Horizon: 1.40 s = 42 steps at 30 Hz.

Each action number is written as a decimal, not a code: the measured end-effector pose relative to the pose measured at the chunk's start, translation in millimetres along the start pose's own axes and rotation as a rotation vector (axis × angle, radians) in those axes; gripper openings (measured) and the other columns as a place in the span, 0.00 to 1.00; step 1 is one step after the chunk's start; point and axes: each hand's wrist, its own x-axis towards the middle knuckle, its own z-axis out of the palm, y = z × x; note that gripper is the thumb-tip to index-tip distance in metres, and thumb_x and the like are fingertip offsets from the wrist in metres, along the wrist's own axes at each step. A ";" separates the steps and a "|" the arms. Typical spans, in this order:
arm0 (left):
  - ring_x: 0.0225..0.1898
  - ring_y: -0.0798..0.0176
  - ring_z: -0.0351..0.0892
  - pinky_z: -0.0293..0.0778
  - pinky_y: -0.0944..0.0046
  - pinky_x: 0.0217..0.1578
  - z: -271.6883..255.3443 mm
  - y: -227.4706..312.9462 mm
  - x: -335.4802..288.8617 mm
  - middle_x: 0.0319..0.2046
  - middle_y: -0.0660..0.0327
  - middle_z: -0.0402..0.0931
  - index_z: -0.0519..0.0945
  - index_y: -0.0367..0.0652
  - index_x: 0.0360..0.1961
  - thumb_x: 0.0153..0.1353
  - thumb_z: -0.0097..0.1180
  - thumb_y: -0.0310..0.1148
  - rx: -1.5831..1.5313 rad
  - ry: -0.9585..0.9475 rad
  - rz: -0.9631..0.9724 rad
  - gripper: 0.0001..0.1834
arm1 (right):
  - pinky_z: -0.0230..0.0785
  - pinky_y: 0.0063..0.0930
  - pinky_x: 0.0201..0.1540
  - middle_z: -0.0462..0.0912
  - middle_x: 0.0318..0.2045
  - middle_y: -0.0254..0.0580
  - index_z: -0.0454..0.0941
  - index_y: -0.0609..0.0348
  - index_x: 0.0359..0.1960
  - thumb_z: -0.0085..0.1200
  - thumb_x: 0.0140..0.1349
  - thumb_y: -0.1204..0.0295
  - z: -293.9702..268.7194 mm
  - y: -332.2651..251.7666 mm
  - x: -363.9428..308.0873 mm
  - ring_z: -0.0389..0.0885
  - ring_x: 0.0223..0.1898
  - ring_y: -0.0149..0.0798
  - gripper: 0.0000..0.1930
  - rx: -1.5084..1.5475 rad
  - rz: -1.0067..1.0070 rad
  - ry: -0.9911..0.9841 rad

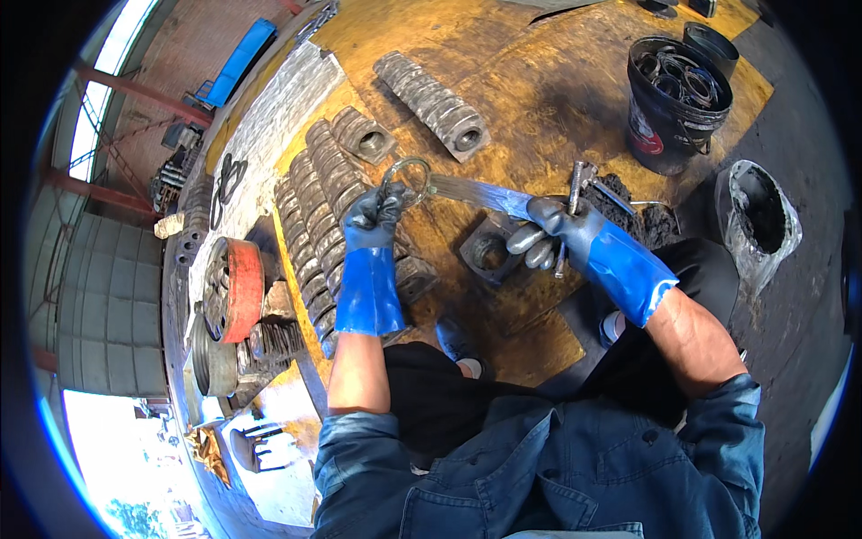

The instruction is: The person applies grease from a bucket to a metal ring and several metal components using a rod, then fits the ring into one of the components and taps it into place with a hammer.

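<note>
From where I stand, taking twelve o'clock as straight ahead of the seated person, I count two blue-gloved hands. The left hand (370,220) pinches one metal ring (427,172), which stands up from the thumb and fingertips toward one o'clock, its lower rim between them. The right hand (558,229) is curled around one flat strip (480,193), whose far end reaches the ring's right side; I cannot tell whether they touch. One metal rod (574,184) shows above and below that hand; whether it is gripped too, I can't say.

Beyond the knees, one holed block (489,256) lies at twelve. Ridged stacks (310,225) crowd together at ten to eleven, too overlapped to count. Farther out I see one lined pail (788,225) at two, one long ridged stack (426,101) between eleven and twelve, and one dark bucket (651,148) filled with rings at one.
</note>
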 end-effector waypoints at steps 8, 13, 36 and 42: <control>0.36 0.69 0.81 0.76 0.68 0.41 -1.2 18.9 -24.1 0.35 0.60 0.85 0.84 0.38 0.43 0.63 0.62 0.28 -0.030 -0.130 -0.103 0.09 | 0.72 0.24 0.30 0.86 0.30 0.44 0.81 0.64 0.42 0.49 0.71 0.56 12.1 2.8 -8.2 0.80 0.25 0.30 0.20 -0.303 -0.181 0.029; 0.37 0.65 0.83 0.76 0.64 0.41 2.7 10.9 -20.9 0.35 0.57 0.85 0.84 0.40 0.42 0.61 0.64 0.33 0.096 -0.247 -0.136 0.11 | 0.73 0.19 0.32 0.85 0.32 0.40 0.80 0.65 0.43 0.52 0.68 0.69 7.1 16.2 5.3 0.81 0.30 0.27 0.11 -0.431 -0.180 0.014; 0.30 0.71 0.82 0.77 0.69 0.27 -4.1 -2.7 -9.7 0.33 0.62 0.85 0.84 0.41 0.44 0.65 0.62 0.40 -0.312 -0.036 -0.258 0.14 | 0.76 0.22 0.33 0.86 0.35 0.47 0.73 0.70 0.56 0.50 0.71 0.67 21.2 -1.2 -16.7 0.84 0.33 0.32 0.19 -0.133 -0.327 -0.005; 0.34 0.64 0.85 0.81 0.68 0.28 -3.5 13.4 -8.6 0.39 0.59 0.85 0.82 0.40 0.49 0.65 0.61 0.41 -0.514 0.035 -0.326 0.18 | 0.75 0.27 0.33 0.85 0.39 0.54 0.74 0.65 0.57 0.46 0.72 0.54 13.2 1.2 -8.5 0.84 0.33 0.38 0.25 0.095 -0.016 -0.060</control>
